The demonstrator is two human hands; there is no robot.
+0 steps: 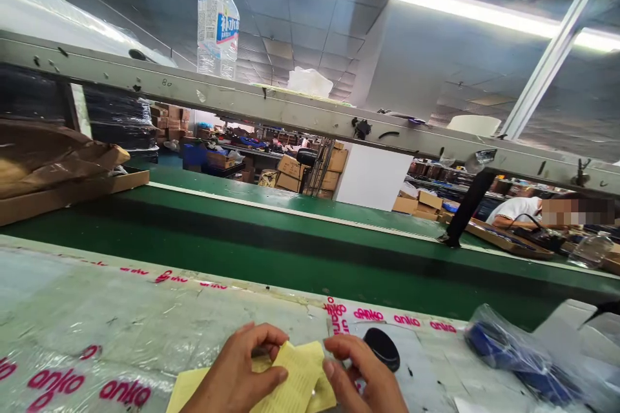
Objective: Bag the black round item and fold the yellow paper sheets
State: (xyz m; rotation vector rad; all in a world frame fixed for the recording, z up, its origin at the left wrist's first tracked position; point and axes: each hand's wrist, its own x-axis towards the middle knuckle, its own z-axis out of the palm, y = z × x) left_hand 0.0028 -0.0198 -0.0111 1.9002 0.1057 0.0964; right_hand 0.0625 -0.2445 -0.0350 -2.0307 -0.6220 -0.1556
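Holding yellow paper (pixel 293 382) in the left hand (pixel 242 368), at bottom centre of the frame, with the thumb pressed on its printed face. Bringing the right hand (pixel 365 377) to the paper's right edge, thumb and forefinger close together; impossible to tell whether pinching it. Visible under the left wrist: more yellow paper (pixel 185 388). Just beyond the right hand, on the counter (pixel 159 329): a round black object (pixel 382 348). At lower right: blue items in a clear bag (pixel 498 342), near a white box (pixel 569 322). Across the middle: a green belt (pixel 203 239), with a carton tray (pixel 72 197) holding brown paper (pixel 53 158) at left. Above, on a beam (pixel 290 113): a clear bottle (pixel 217 32). At right, beyond the belt: a person (pixel 516 211) in white.
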